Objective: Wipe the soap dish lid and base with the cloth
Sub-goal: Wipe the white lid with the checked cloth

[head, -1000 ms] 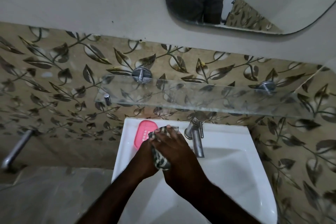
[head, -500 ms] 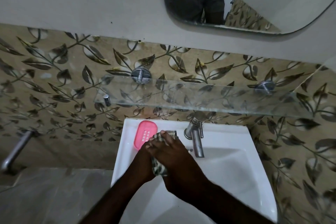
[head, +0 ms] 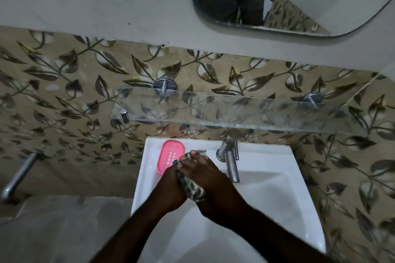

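- Right hand: the fingers are curled over the top of the cloth and bear down on it. Patterned fabric is seen bunched under the palm and poking out past the fingertips.
- Left hand: it is closed round the same cloth from the other side, so the bundle is gripped between both hands (whether a dish part is wrapped inside cannot be told; nothing pink shows within the fabric).
- Soap dish piece: pink and slotted, it lies flat on the back-left ledge of the sink, at the left hand's fingertips. Actual contact cannot be confirmed.
- Tap: it is noted just to the right of the hands, with a glass shelf above it.
- Step in hand, as judged: wiping is under way at the near edge of the pink piece. Only one dish part is visible, so lid and base cannot be told apart.
- Next move, as judged: the cloth should be carried onto the slotted face and drawn along its length, with fabric pressed into the slots. The piece should be steadied by the left hand, since light plastic is likely to slide on a smooth ledge.
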`<state>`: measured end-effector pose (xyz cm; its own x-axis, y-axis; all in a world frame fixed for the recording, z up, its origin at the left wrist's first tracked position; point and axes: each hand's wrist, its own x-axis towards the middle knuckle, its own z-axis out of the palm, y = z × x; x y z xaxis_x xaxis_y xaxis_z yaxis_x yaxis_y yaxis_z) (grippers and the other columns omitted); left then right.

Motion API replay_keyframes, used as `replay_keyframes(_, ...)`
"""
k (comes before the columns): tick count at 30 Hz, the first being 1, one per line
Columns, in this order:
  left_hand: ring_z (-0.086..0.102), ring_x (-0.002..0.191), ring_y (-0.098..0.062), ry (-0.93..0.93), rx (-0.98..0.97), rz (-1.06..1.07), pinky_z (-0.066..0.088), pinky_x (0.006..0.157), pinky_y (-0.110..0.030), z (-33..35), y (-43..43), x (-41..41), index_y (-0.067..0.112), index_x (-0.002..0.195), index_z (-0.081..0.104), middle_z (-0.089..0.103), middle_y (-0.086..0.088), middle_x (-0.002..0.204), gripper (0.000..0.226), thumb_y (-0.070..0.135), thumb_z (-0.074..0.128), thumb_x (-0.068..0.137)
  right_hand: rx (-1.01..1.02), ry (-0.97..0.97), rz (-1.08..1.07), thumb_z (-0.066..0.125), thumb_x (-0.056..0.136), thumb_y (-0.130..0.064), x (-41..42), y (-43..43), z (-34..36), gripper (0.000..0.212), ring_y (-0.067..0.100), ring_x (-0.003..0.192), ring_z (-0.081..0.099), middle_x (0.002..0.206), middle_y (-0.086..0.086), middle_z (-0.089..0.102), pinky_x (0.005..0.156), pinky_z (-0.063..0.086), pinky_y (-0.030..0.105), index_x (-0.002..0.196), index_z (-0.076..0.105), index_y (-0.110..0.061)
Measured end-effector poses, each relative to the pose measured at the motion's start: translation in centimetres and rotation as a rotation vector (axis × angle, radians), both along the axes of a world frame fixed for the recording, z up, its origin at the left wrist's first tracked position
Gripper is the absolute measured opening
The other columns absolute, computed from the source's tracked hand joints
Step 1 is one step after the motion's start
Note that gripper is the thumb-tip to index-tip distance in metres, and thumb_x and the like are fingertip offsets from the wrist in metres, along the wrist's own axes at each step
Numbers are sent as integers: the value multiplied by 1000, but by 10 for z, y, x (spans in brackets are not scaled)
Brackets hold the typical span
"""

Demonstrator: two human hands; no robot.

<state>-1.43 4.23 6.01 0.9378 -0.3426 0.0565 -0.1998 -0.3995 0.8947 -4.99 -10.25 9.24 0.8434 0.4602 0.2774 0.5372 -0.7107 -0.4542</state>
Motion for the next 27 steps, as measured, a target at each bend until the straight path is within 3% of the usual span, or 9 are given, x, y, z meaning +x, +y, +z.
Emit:
replay_keyframes(3,65,80,-12,84,-4,-1,49,67,-16,-4,-4,-4,12,97,68,71,-5,90,28,4,60,71,293,113,-196,55,80,3,8,-8,5,54,10,130,49,137,2,55,116,29,26,132,55,-11)
replay_keyframes(5,63,74,-3,119,-54,61,44,60,-8,-1,-6,-6,19,102,68,70,6,88,36,8,63,68,471,204,-307,53,80,4,12,-8,9,54,-6,120,53,131,-8,58,107,40,24,128,54,-21)
replay_keyframes(7,66,77,-1,115,-102,76,45,61,-7,5,-7,-6,26,103,68,72,9,88,38,1,66,74,400,128,-308,55,81,-5,8,-2,11,52,-10,122,49,132,-16,54,108,35,16,130,53,-22)
replay_keyframes(11,64,79,8,63,-113,21,46,65,-7,13,-4,-4,31,86,67,71,17,92,37,-6,64,81,85,-153,-111,67,77,3,6,-2,6,57,19,133,47,140,6,54,118,19,22,133,56,-4)
replay_keyframes(14,64,67,0,116,-119,99,47,54,-14,9,-2,-6,23,88,68,71,3,76,30,-5,66,76,359,42,-206,61,78,-3,11,-1,16,52,0,124,51,132,-2,57,108,31,12,129,58,-14)
replay_keyframes(17,66,72,-2,171,-166,141,48,55,-11,8,-3,-8,29,94,67,73,7,80,34,0,68,75,448,149,-321,53,72,-15,12,-1,17,58,-6,118,53,128,-9,60,103,41,18,129,59,-18)
replay_keyframes(22,66,82,4,116,-178,-8,51,73,-15,10,2,-1,24,90,70,74,10,84,35,-10,64,82,48,-70,-75,59,76,4,3,5,14,59,22,135,44,139,12,55,119,23,32,134,55,-3)
replay_keyframes(24,64,72,2,90,-100,-4,48,64,-11,9,4,3,25,87,68,71,12,78,34,-7,66,78,129,-33,-95,59,76,5,7,0,16,55,19,131,48,135,10,58,116,28,31,131,58,-6)
replay_keyframes(27,60,64,4,127,-53,55,41,54,-8,8,1,2,31,92,64,68,12,76,37,-1,66,71,436,127,-268,57,75,-4,10,-2,26,52,0,120,54,127,-4,61,106,40,24,123,57,-23)
